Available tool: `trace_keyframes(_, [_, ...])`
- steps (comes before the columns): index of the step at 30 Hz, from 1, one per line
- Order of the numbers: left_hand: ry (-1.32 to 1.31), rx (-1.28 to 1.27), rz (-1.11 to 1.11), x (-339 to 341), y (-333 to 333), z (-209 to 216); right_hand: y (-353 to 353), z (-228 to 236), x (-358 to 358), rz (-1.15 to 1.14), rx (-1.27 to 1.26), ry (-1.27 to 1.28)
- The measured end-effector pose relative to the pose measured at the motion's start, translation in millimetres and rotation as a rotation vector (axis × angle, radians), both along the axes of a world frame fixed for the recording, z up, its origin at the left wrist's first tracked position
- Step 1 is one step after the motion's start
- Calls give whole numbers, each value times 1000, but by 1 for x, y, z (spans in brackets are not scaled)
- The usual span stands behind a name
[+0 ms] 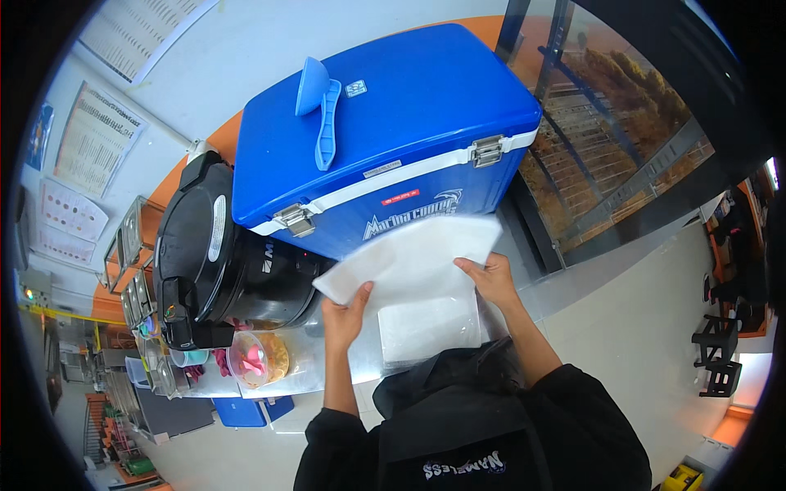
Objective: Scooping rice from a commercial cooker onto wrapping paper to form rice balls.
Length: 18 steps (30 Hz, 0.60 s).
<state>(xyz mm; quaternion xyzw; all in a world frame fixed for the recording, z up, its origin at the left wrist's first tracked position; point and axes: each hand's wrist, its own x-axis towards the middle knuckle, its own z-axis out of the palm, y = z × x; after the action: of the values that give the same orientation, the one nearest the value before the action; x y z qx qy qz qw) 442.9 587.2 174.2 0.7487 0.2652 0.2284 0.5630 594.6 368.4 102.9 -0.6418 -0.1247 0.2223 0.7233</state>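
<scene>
I hold a white flat sheet-like bag [413, 258] up in front of me with both hands. My left hand [345, 315] grips its lower left edge. My right hand [488, 276] grips its right edge. Below it, a stack of clear plastic bags [427, 327] lies on the steel counter [319, 360]. Just behind the sheet stands a large blue cooler box [393, 139] with a white band and metal latches, its lid closed. A blue plastic scoop [321, 110] rests on the cooler's lid.
A big black round cooker [217, 262] stands left of the cooler. A clear cup with pink items [252, 360] sits at the counter's near left edge, by metal containers [135, 270]. A glass door [606, 123] is to the right; a blue box [246, 409] sits on the floor.
</scene>
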Motion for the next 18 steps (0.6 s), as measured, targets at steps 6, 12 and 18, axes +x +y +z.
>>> trace_keyframes(6, [41, -92, -66, 4, -1, -54, 1, -15, 5, 52, -103, -147])
trace_keyframes(12, [3, -131, -171, 13, 5, -57, -2, -28, 20, 169, -31, -226])
trace_keyframes(18, [82, -149, -43, 13, 19, -64, 7, -9, 20, 169, -358, -125])
